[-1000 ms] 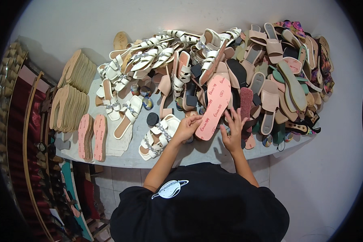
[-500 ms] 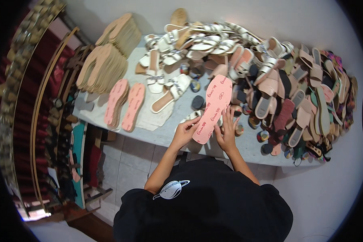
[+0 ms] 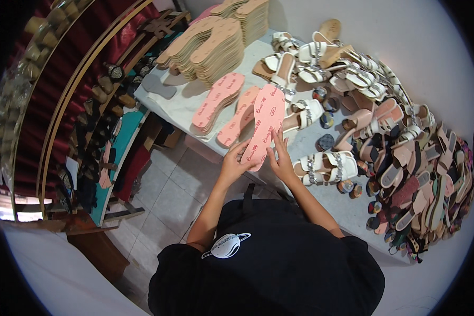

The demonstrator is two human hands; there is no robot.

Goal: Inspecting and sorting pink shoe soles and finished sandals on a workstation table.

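A pink printed shoe insole (image 3: 269,113) is held tilted above the front edge of the table, its toe end pointing away from me. My left hand (image 3: 235,164) grips its lower left edge, thumb and fingers closed around it. On the opposite side, my right hand (image 3: 282,159) holds the edge, with fingers laid along the printed face. Just left of it lie a small stack of similar pink insoles (image 3: 217,104) and a paler pink insole (image 3: 238,120), the latter partly covered by the held one. Whatever is under the held insole is hidden.
Tall stacks of insoles (image 3: 216,50) stand at the table's far left. White sandals (image 3: 326,167) lie right of my hands, more behind. A large heap of assorted sandals (image 3: 421,184) fills the right end. A shelf with shoes (image 3: 102,87) stands at left.
My view has swung left, so the table contents appear farther right. Both hands have carried the insole leftward, and it now overlaps the paler insole in view. Its hold looks unchanged.
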